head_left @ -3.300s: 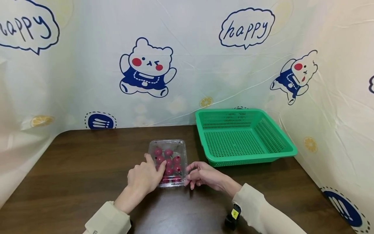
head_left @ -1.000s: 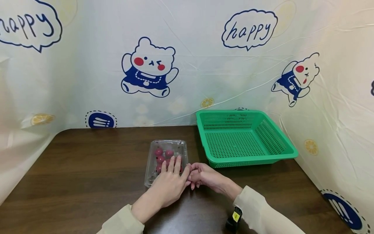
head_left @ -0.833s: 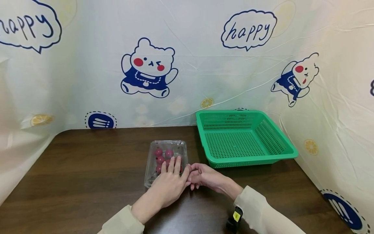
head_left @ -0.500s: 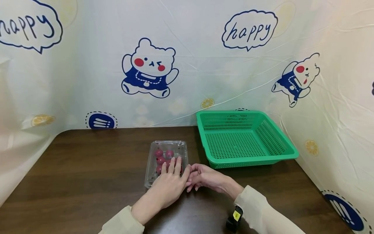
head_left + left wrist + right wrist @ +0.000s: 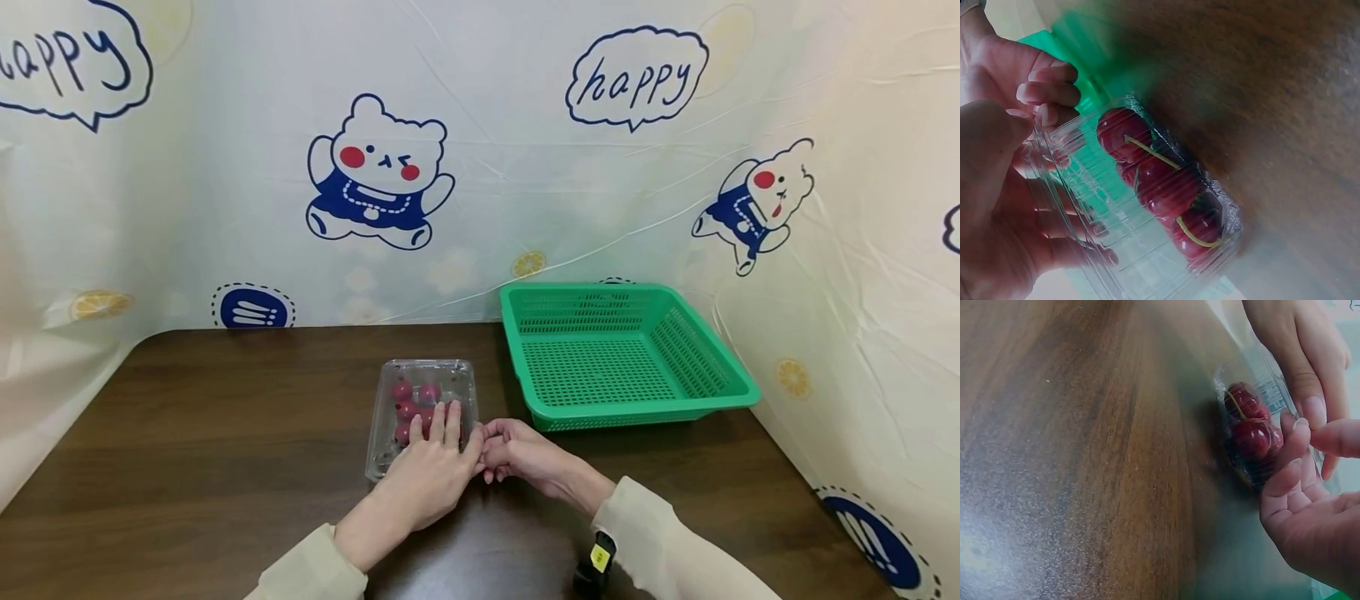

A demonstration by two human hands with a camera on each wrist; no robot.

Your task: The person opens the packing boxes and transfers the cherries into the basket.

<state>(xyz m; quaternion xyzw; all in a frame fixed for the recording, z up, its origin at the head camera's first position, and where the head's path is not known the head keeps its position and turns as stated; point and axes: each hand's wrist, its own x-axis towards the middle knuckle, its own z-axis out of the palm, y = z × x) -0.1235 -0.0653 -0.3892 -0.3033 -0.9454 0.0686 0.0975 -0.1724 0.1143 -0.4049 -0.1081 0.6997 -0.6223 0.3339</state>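
A clear plastic clamshell box [image 5: 378, 450] of red cherries [image 5: 406, 409] sits on the table, its lid down over the fruit. My left hand [image 5: 431, 471] rests across the lid's near part with straight, spread fingers, its thumb at the near right corner. At that same corner my right hand [image 5: 525, 457] pinches the rim between thumb and curled index finger, the other fingers loosely bent. Cherries with green stems [image 5: 1166, 187] show through the ribbed wall in the left wrist view. In the right wrist view, both thumbs meet at the box's edge beside the cherries [image 5: 1252, 439].
A green slotted plastic basket [image 5: 637, 412] stands at the back right, just beyond the box. The dark wooden table [image 5: 225, 433] backs onto a printed sheet [image 5: 510, 192] that also hangs at both sides. A black device [image 5: 592, 571] is strapped to the right wrist.
Over three seconds ago my left hand lay at the box's left side; it has moved right, over the lid to the near right corner. The box has turned slightly. In the last second, little differs.
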